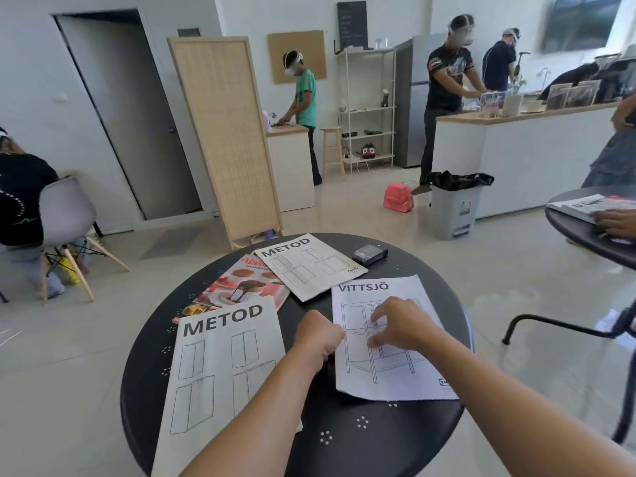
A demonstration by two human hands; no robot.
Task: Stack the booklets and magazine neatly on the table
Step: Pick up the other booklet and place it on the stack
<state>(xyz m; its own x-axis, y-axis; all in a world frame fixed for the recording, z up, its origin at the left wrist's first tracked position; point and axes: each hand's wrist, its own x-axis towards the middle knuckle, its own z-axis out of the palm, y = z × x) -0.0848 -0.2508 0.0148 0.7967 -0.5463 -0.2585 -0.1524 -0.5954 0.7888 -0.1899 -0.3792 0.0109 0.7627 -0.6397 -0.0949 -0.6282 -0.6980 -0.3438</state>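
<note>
Round dark surface, lower centre of frame. Nothing stacked yet; four printed items lie spread out.

- VITTSJÖ booklet: right of centre, flat, both hands at it.
- Near METOD booklet: lower left, its bottom edge overhanging the rim of the surface.
- Magazine: above it, partly covered by both METOD booklets.
- Far METOD booklet: upper centre, lying askew on the magazine's top corner.
- Small black box near the far rim, apart from the papers.

Left hand: curled closed at the left edge of the VITTSJÖ booklet, apparently pinching that edge; contact is hidden by the knuckles, so I cannot tell for sure. Right hand: fingers spread and open, tips pressing on the cover, gripping nothing.

Judged step: picking up the VITTSJÖ booklet to start the pile.

To do it well: hold the sheet down with the right hand while the left gets under the spine edge, lift it flat rather than dragging so the thin cover does not crease, then lay it on the near METOD booklet and square the corners. Pulling that booklet back from the rim first would help.
</note>
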